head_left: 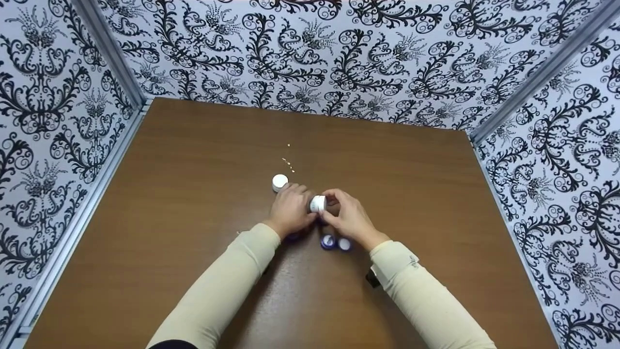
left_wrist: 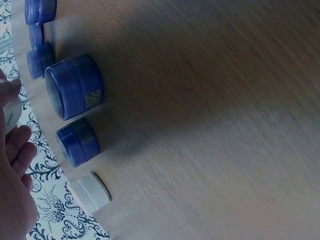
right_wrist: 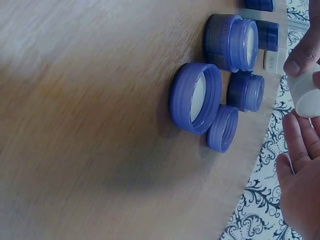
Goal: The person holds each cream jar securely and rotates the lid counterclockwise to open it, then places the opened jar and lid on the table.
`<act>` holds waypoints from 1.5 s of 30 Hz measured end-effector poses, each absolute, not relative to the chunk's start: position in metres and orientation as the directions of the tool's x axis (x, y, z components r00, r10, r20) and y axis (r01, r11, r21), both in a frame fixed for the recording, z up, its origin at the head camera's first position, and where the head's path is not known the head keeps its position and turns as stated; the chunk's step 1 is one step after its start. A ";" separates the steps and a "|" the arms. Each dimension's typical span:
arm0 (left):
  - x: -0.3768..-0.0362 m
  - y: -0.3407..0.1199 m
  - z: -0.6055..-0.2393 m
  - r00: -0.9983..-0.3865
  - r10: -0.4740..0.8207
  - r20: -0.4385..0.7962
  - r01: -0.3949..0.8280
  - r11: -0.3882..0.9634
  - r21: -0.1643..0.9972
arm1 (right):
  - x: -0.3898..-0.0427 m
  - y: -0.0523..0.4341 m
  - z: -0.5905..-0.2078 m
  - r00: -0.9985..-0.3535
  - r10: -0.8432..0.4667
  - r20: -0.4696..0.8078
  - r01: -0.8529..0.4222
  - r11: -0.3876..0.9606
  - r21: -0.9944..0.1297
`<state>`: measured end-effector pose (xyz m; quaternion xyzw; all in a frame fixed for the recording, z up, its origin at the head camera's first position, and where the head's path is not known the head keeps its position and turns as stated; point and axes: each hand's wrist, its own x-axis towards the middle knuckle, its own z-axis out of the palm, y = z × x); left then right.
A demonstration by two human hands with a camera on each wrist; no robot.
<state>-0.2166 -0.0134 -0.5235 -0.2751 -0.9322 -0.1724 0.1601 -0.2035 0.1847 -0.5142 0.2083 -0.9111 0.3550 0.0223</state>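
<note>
A small white jar [head_left: 318,203] is held between my two hands above the table. My left hand [head_left: 292,208] grips it from the left; my right hand [head_left: 352,215] pinches its right side with thumb and fingers. In the right wrist view a thumb presses on the white jar [right_wrist: 306,97]. Beneath the hands stand an unlidded large blue jar [right_wrist: 222,42] and an unlidded small blue jar [right_wrist: 245,92]. Nearer me lie a large blue lid [right_wrist: 180,97] and a small blue lid [right_wrist: 215,132], hollow sides showing.
Another white jar [head_left: 280,182] stands just beyond my left hand. The left wrist view shows a large blue jar [left_wrist: 75,85] and a smaller one [left_wrist: 79,142] beside it. Pale crumbs [head_left: 288,165] lie farther back on the brown table [head_left: 208,160]. Patterned walls [head_left: 310,58] enclose three sides.
</note>
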 end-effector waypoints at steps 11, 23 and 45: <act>-0.217 -0.014 -0.524 -0.788 0.462 0.407 0.580 0.778 0.242 | -0.202 0.186 -0.518 -0.912 -0.373 0.171 -0.393 0.672 -0.627; -0.216 -0.013 -0.522 -0.787 0.457 0.416 0.579 0.780 0.239 | -0.203 0.185 -0.516 -0.922 -0.342 0.183 -0.376 0.669 -0.641; -0.216 -0.014 -0.524 -0.789 0.435 0.435 0.570 0.783 0.251 | -0.204 0.189 -0.514 -0.928 -0.326 0.182 -0.360 0.652 -0.667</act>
